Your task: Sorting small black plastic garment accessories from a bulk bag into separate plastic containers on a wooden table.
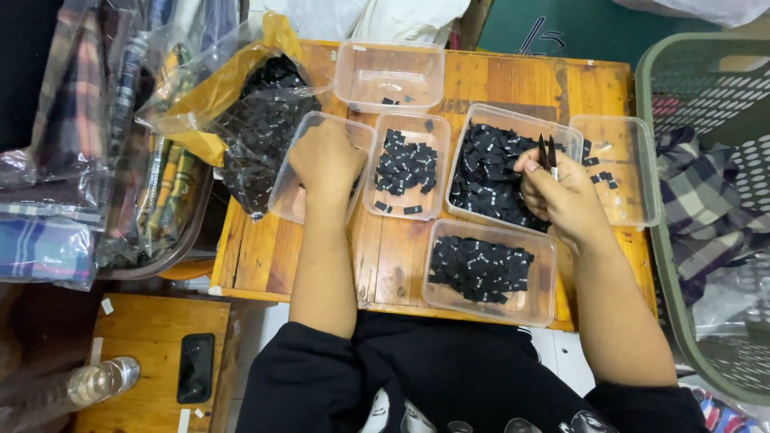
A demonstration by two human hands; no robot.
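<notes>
My left hand [325, 159] reaches into a clear plastic tub [282, 200] at the left of a wooden table [393, 256]; its fingers are curled and what they hold is hidden. My right hand [561, 196] grips dark tweezers [547, 152] over a large clear tub [561, 132] heaped with small black fabric labels [489, 172]. Two other tubs hold black labels: one in the middle [405, 164] and one near the front edge [480, 269].
An empty tub [389, 74] stands at the back, another with few labels [622, 172] at the right. A plastic bag of black labels [261, 120] lies back left. A green laundry basket [682, 200] with plaid cloth stands right; bagged fabrics [72, 160] left. A phone [195, 367] and bottle [100, 381] lie lower left.
</notes>
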